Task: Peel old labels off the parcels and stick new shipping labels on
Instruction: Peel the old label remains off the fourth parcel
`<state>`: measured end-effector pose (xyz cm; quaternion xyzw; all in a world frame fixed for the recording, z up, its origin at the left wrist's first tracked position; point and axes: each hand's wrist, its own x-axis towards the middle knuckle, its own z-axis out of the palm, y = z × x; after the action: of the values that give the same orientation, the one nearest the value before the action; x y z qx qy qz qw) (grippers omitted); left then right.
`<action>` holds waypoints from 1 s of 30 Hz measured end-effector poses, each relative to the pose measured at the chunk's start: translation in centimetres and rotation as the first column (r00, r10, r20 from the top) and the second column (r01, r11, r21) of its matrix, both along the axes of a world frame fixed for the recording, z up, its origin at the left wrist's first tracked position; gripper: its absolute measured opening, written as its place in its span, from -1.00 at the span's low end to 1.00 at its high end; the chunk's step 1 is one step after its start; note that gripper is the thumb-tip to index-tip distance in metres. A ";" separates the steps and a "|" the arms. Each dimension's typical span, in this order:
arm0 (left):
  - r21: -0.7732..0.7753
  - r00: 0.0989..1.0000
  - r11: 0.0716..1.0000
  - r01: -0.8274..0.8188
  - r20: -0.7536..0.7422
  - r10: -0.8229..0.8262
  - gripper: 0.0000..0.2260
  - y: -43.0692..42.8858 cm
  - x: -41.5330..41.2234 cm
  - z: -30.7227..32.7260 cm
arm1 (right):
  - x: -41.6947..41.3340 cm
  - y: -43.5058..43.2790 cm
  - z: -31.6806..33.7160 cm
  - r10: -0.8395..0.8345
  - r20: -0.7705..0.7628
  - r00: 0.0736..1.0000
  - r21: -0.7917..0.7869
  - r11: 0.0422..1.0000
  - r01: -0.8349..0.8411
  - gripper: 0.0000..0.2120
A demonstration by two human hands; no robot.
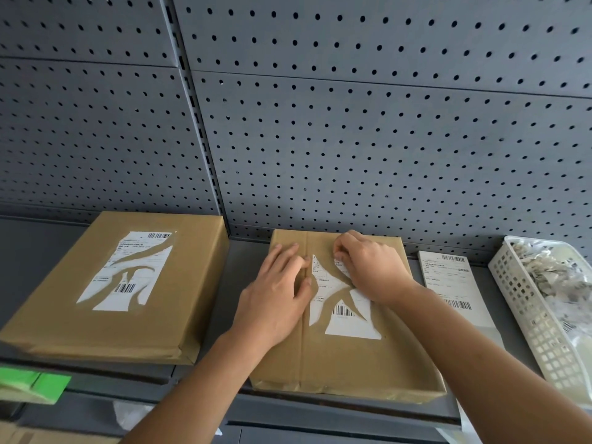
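- The brown paper parcel (346, 357) at 6 o'clock is pressed down by the left hand (278, 293), fingers straight.
- Its torn old label (347, 322) is pinched by the right hand (371, 267), fingers curled.
- Jagged white bits are left.
- The smooth new label (455, 283) at 3 o'clock is not stuck on yet.

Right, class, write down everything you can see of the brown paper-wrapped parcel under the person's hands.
The flat rectangular parcel wrapped in brown paper lies on the grey metal shelf, a seam running down its top. Its torn white label survives in jagged pieces, one barcoded. The left hand presses flat on it; the right hand pinches a label piece.
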<state>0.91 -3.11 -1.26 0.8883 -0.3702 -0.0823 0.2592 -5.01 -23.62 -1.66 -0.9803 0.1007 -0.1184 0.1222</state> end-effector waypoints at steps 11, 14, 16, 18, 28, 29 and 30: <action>0.000 1.000 1.000 -0.002 -0.007 0.002 -0.75 0.0 0.0 0.1 | -1.4 -0.6 0.3 -0.076 0.170 0.983 0.321 0.947 0.018 -0.93; -0.003 1.000 1.000 0.000 -0.003 0.000 -0.75 -0.1 0.1 0.0 | -1.7 -0.8 0.5 -0.049 0.187 0.981 0.353 0.935 -0.021 -0.93; -0.001 1.000 1.000 0.001 -0.004 -0.001 -0.75 0.0 0.0 0.0 | -1.7 -0.7 0.4 -0.002 0.161 0.987 0.326 0.944 -0.051 -0.88; 0.002 1.000 1.000 0.001 -0.003 -0.001 -0.76 0.0 0.0 0.0 | -1.7 -0.6 0.3 0.029 0.134 0.991 0.306 0.949 -0.069 -0.87; -0.002 1.000 1.000 0.000 0.004 0.000 -0.75 0.0 0.2 -0.3 | -2.8 -0.6 0.8 -0.004 0.154 0.988 0.410 0.910 -0.060 -0.87; -0.001 1.000 1.000 0.000 0.006 0.000 -0.75 0.0 0.2 -0.3 | -3.1 -0.6 1.1 -0.012 0.161 0.987 0.416 0.908 -0.057 -0.87; 0.000 1.000 1.000 0.000 0.007 0.000 -0.74 0.0 0.2 -0.3 | -3.4 -0.5 1.2 -0.023 0.168 0.986 0.419 0.907 -0.050 -0.87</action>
<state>1.12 -3.12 -1.55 0.8885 -0.3711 -0.0791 0.2579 -8.42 -24.15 -0.46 -0.9178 0.1064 -0.1757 0.3398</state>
